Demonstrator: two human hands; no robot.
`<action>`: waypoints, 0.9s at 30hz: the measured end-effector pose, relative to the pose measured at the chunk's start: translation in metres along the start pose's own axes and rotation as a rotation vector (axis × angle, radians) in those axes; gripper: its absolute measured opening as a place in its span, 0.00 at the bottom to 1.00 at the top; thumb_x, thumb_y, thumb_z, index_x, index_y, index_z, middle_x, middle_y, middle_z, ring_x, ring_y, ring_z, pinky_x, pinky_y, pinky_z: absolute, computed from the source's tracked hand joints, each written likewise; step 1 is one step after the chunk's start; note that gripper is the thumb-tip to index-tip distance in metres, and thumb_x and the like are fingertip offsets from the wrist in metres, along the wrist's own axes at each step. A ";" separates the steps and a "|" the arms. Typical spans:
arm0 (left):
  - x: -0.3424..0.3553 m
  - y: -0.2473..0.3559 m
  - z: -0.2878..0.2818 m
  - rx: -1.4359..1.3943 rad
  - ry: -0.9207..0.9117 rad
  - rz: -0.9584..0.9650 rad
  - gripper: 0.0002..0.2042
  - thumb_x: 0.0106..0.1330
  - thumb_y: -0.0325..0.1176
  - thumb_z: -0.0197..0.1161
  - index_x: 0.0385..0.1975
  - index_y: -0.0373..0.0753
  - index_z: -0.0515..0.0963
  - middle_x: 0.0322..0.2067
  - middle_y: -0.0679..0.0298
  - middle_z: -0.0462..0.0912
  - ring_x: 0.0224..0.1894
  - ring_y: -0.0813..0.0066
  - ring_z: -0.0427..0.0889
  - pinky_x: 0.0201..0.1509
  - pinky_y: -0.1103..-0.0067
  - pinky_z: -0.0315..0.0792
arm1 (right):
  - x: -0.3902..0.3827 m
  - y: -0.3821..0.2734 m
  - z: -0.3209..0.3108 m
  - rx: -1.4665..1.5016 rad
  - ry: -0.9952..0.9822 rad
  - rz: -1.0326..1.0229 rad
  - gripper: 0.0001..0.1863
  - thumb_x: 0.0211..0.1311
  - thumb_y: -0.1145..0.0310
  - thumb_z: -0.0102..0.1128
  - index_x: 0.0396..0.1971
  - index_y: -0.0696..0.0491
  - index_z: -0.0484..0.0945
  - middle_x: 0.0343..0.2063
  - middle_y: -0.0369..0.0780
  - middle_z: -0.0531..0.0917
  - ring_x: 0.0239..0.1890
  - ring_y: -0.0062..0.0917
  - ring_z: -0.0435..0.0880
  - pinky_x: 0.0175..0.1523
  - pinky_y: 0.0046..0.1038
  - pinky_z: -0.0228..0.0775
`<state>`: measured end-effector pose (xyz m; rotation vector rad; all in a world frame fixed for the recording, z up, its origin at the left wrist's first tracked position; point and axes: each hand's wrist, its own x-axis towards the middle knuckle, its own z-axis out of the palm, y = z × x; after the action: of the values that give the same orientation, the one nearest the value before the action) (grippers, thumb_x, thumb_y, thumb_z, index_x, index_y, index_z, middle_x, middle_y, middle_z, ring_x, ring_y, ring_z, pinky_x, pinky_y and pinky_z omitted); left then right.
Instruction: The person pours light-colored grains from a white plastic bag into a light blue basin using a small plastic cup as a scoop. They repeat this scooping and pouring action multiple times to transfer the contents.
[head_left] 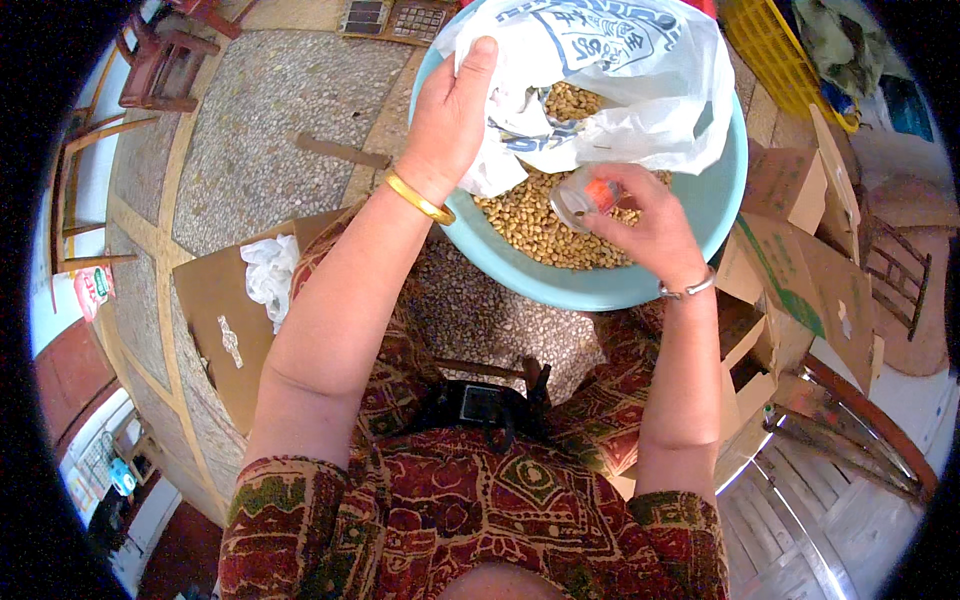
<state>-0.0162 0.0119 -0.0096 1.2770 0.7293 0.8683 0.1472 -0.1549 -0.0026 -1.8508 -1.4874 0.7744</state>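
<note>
A light blue basin [575, 294] in front of my knees holds many small tan pieces that look like peanuts [515, 222]. Over its far side lies a white plastic bag [680, 120] with blue printing; more of the same pieces show in its opening. My left hand [447, 125] grips the bag's left edge, thumb pointing up. In my right hand [645, 225] is a small clear cup [572, 203], tilted low over the peanuts, with something orange-red showing through it. Whether the cup contains any peanuts is hard to make out.
Open cardboard boxes [800, 270] stand close on the right, with a yellow crate [770, 50] beyond. Another flat piece of cardboard [225, 320] with crumpled white plastic [270, 275] lies to the left. A wooden chair [165, 70] stands at the far left.
</note>
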 end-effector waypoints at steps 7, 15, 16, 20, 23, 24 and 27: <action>-0.001 0.001 0.009 -0.043 -0.009 0.022 0.23 0.68 0.47 0.45 0.48 0.31 0.71 0.42 0.62 0.77 0.44 0.78 0.74 0.49 0.82 0.67 | 0.007 0.022 0.019 -0.386 0.162 -0.093 0.24 0.40 0.70 0.66 0.43 0.54 0.73 0.43 0.47 0.74 0.46 0.40 0.73 0.51 0.34 0.66; -0.002 0.003 0.006 -0.067 -0.018 0.001 0.23 0.68 0.47 0.45 0.47 0.31 0.71 0.41 0.63 0.77 0.43 0.79 0.73 0.48 0.82 0.67 | 0.005 0.014 0.026 -0.212 -0.051 0.008 0.22 0.43 0.70 0.65 0.43 0.54 0.74 0.38 0.42 0.76 0.38 0.32 0.77 0.43 0.28 0.70; -0.002 0.004 0.005 -0.055 -0.016 0.001 0.23 0.68 0.47 0.45 0.46 0.30 0.71 0.41 0.63 0.77 0.43 0.79 0.73 0.48 0.82 0.67 | 0.005 0.014 0.022 -0.145 -0.069 0.080 0.22 0.43 0.69 0.65 0.42 0.54 0.74 0.36 0.42 0.77 0.36 0.31 0.77 0.43 0.28 0.70; -0.002 0.007 0.005 -0.046 -0.011 -0.008 0.23 0.68 0.47 0.45 0.46 0.30 0.71 0.40 0.63 0.77 0.42 0.80 0.73 0.48 0.83 0.67 | 0.005 0.027 0.003 0.214 -0.186 0.339 0.23 0.45 0.64 0.66 0.43 0.56 0.75 0.34 0.39 0.79 0.34 0.23 0.78 0.41 0.25 0.70; -0.004 0.008 0.005 -0.051 -0.007 -0.023 0.23 0.68 0.47 0.45 0.46 0.30 0.71 0.40 0.64 0.77 0.42 0.80 0.73 0.48 0.83 0.67 | 0.005 0.021 -0.009 0.529 -0.224 0.421 0.23 0.49 0.62 0.65 0.44 0.58 0.74 0.33 0.36 0.79 0.34 0.18 0.76 0.39 0.21 0.70; -0.005 0.008 0.005 -0.050 -0.006 -0.029 0.22 0.69 0.47 0.45 0.46 0.30 0.71 0.40 0.64 0.77 0.42 0.80 0.73 0.48 0.83 0.67 | 0.005 0.015 -0.013 0.629 -0.222 0.433 0.23 0.50 0.62 0.65 0.44 0.58 0.73 0.33 0.35 0.78 0.34 0.16 0.76 0.39 0.20 0.70; -0.003 0.003 0.002 -0.057 -0.018 0.009 0.22 0.67 0.46 0.49 0.46 0.30 0.72 0.42 0.61 0.78 0.43 0.78 0.75 0.48 0.82 0.69 | 0.006 0.006 -0.024 0.648 -0.163 0.408 0.22 0.53 0.62 0.64 0.45 0.58 0.73 0.34 0.36 0.78 0.34 0.17 0.76 0.38 0.19 0.70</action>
<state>-0.0164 0.0086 -0.0062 1.2367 0.6807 0.8777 0.1704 -0.1522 0.0071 -1.6076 -0.7916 1.4326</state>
